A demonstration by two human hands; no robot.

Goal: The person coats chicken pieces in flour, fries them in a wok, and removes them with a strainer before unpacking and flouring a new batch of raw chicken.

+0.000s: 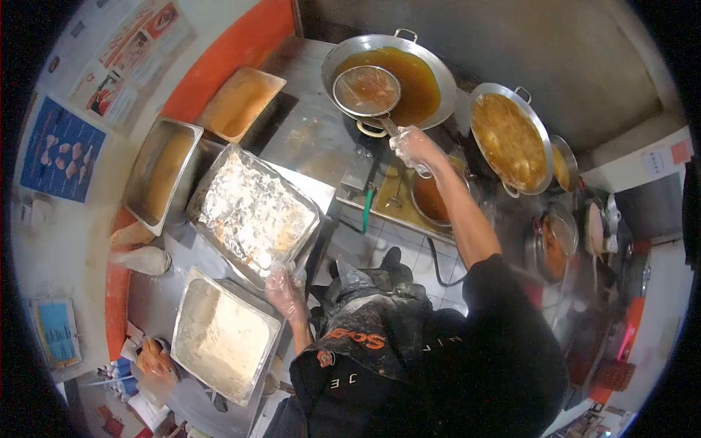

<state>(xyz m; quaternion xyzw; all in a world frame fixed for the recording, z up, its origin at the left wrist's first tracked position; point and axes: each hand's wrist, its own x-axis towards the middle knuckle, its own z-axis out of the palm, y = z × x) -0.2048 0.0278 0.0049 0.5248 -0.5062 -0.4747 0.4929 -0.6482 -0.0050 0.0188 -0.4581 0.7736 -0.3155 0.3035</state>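
My right hand (416, 148), in a clear plastic glove, is closed round the handle of a round mesh strainer (367, 90). The strainer lies level over the near left side of a wide wok (447, 73) of brown oil (418, 86); small bits show in its mesh. In a clear glove too, my left hand (283, 287) has its fingers closed on the near corner of a metal tray (310, 232). White floury, lumpy stuff (252, 208) fills that tray. Just below it stands a deep metal pan (191, 281) with pale flour inside.
Another wok (542, 131) of bubbling oil stands right, beside a smaller pan (564, 164). Two metal containers (198, 135) (242, 102) line the left wall. Below my right forearm is a pot (431, 201) of reddish-brown liquid. A white bottle (146, 259) lies left.
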